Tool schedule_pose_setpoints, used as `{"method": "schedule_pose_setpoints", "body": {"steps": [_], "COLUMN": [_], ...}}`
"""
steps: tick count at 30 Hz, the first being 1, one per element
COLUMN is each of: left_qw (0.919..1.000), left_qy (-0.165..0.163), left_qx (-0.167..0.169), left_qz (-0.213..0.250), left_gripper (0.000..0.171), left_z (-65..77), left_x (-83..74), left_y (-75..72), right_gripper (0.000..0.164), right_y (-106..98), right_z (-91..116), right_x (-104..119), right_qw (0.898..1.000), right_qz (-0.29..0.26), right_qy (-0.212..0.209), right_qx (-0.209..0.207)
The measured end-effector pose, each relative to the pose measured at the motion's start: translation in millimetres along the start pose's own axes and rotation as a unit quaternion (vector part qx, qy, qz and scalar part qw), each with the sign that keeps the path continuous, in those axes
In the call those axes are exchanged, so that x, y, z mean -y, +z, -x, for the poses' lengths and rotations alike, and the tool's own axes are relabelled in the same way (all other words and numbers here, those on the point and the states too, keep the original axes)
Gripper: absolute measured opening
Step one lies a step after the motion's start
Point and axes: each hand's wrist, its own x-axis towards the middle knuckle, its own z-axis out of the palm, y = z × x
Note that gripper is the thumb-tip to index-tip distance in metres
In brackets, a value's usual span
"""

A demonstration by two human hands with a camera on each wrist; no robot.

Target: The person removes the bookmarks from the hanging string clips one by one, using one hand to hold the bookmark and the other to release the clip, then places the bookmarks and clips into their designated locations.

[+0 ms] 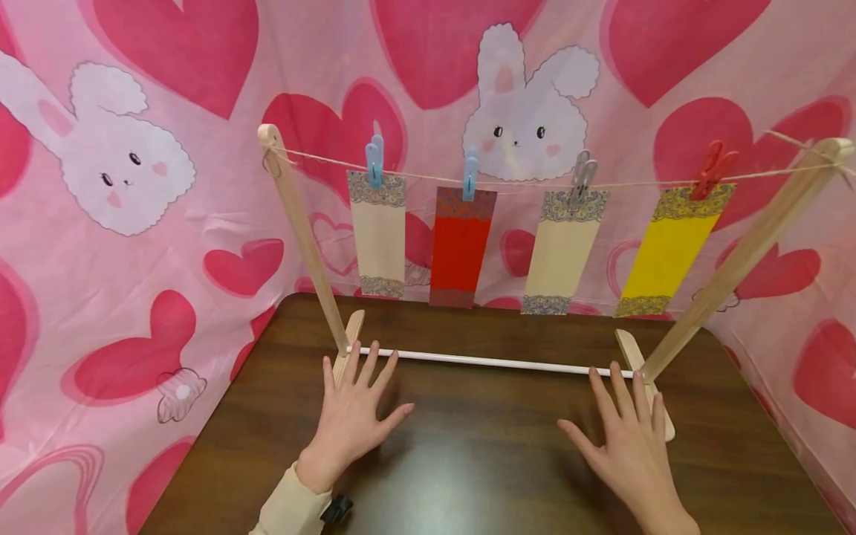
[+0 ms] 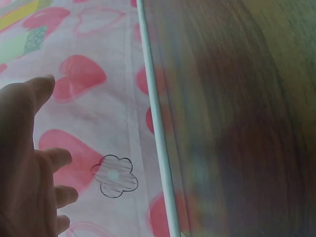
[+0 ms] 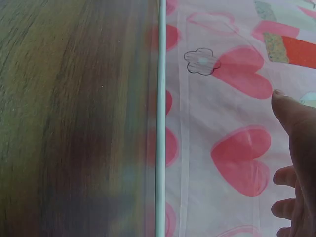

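Observation:
My left hand (image 1: 353, 416), fingers spread and straight, is over the table close to the left foot of a wooden stand. The right hand (image 1: 628, 449) is spread the same way by the right foot (image 1: 662, 412), its fingertips overlapping the white rod (image 1: 495, 362) in the head view. Neither hand grips anything. Between two wooden posts (image 1: 304, 238) runs a twine line (image 1: 428, 177). Clothespins hang four paper strips from it: a cream strip (image 1: 379, 238) and a red strip (image 1: 460, 245) under blue clothespins (image 1: 375, 160), another cream strip (image 1: 563, 256) under a grey clothespin (image 1: 583, 172), a yellow strip (image 1: 672, 253) under a red clothespin (image 1: 712, 171).
The stand is on a dark wooden table (image 1: 468, 461). Pink cloth (image 1: 221, 178) printed with hearts and rabbits hangs behind and at both sides. A small black object (image 1: 336, 509) shows by the left sleeve (image 1: 294, 504).

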Motion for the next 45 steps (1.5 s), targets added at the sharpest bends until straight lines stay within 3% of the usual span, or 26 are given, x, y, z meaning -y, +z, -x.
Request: {"method": "schedule_pose_setpoints", "body": {"steps": [6, 22, 26, 32, 38, 45], "left_qw": [0.9998, 0.9999, 0.9997, 0.995, 0.9813, 0.9662], "left_qy": [-0.004, -0.01, -0.016, -0.031, -0.022, 0.001], "left_qx": [0.017, 0.005, -0.007, -0.063, -0.148, -0.204], "left_qz": [0.003, 0.003, 0.017, 0.072, 0.121, 0.157], "left_gripper": [0.088, 0.089, 0.088, 0.072, 0.044, 0.028], "left_z": [-0.2, 0.5, -0.2, -0.3, -4.2, -7.3], "left_x": [-1.9, -4.0, -5.2, -7.4, -9.0, -11.2], "left_y": [-1.4, -6.1, -6.1, -5.7, -5.7, -10.9], "right_gripper": [0.098, 0.103, 0.098, 0.084, 0.074, 0.053], "right_y": [0, -5, -6, -7, -14, -27], "right_z": [-1, -6, -8, -13, -24, -33], "right_x": [2, 10, 12, 19, 27, 41], "right_qw": [1.0, 1.0, 0.999, 0.994, 0.984, 0.983], "right_qz": [0.001, 0.002, -0.024, -0.082, -0.099, -0.101], "right_qy": [0.0, -0.015, -0.023, -0.04, -0.078, -0.099], "right_qx": [-0.002, 0.0, -0.016, -0.067, -0.125, -0.12]}}
